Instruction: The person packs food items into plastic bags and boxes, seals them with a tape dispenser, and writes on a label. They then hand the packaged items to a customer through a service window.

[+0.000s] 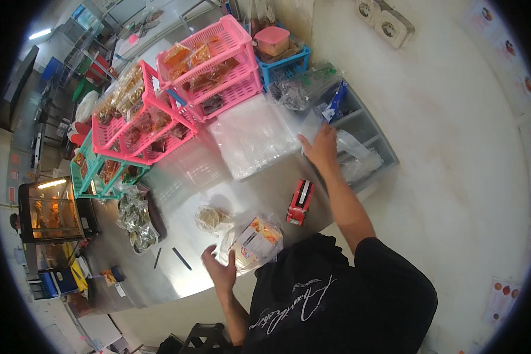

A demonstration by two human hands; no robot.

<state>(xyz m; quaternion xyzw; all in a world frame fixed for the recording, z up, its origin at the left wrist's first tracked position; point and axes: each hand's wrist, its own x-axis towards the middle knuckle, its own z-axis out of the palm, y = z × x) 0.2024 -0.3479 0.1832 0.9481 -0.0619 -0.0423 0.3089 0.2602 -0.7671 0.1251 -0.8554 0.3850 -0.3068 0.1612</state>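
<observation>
My left hand (220,271) is at the table's front edge, thumb and fingers apart, beside a clear bag holding a printed, labelled package (257,241). I reach forward with my right hand (322,147) to the near side of a grey divided organizer (380,137); its fingertips are by clear plastic and a blue packet (336,102), and whether they grip anything is unclear. A plastic-wrapped round item (211,218) lies beyond the package. To its right is a red tape dispenser or similar red tool (300,202). A stack of clear plastic bags (254,137) lies farther back.
Pink baskets (212,66) of bagged food stand at the back, with a green basket (86,177) to the left. A tray of wrapped items (138,219), a black pen (182,259) and a lit glass display case (55,212) are on the left. A wall with sockets (389,28) rises on the right.
</observation>
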